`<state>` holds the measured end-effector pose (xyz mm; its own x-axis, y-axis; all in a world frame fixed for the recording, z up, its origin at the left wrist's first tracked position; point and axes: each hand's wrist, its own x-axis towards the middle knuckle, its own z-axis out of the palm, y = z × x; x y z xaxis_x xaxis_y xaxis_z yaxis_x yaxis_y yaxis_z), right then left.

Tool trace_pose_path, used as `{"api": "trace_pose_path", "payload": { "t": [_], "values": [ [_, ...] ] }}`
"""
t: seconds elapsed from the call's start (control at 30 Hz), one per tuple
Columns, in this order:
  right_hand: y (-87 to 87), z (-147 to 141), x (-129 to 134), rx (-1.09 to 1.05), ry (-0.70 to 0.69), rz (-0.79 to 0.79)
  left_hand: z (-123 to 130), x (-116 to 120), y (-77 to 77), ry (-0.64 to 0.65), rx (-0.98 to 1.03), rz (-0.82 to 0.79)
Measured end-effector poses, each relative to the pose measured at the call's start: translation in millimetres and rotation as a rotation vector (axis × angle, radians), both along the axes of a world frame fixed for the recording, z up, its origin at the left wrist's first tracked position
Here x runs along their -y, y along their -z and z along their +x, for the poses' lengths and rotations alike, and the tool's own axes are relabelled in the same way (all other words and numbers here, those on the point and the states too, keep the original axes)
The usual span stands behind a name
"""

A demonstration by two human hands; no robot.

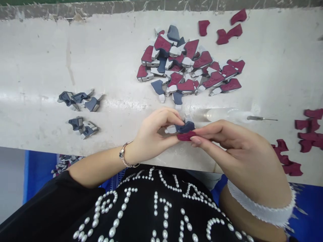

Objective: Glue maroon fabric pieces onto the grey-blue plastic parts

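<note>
"Pale worktop, a heap of red-and-grey parts toward its far edge. Where is the red piece?"

"By the middle of the near edge, between the two hands, its long axis running roughly along that edge."

"And each grip?"

"Both closed. The left hand pinches the blue-grey part; the right hand pinches the red piece's end toward the right edge."

"How do the two lie?"

"Red on the near-edge side, axes about parallel. Whether they are joined, nobody can tell."
</note>
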<state>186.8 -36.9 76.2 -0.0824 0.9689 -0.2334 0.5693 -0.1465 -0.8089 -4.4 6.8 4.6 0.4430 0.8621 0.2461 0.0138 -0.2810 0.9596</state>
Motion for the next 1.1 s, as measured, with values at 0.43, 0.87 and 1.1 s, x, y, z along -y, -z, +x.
{"api": "trace_pose_path", "payload": {
  "t": [0.43, 0.87, 1.1],
  "values": [
    [-4.8, 3.0, -2.2, -0.217, 0.127, -0.132, -1.5, -3.0, -6.4, 0.056, 0.002, 0.13],
    [-7.1, 4.5, -4.7, -0.212, 0.113, -0.159, -0.5, -3.3, -8.1, 0.034, -0.024, 0.225],
    [-12.4, 7.3, -2.5, -0.174, 0.118, -0.17, -1.9, -3.5, -8.9, 0.083, 0.044, 0.123]
  ]
}}
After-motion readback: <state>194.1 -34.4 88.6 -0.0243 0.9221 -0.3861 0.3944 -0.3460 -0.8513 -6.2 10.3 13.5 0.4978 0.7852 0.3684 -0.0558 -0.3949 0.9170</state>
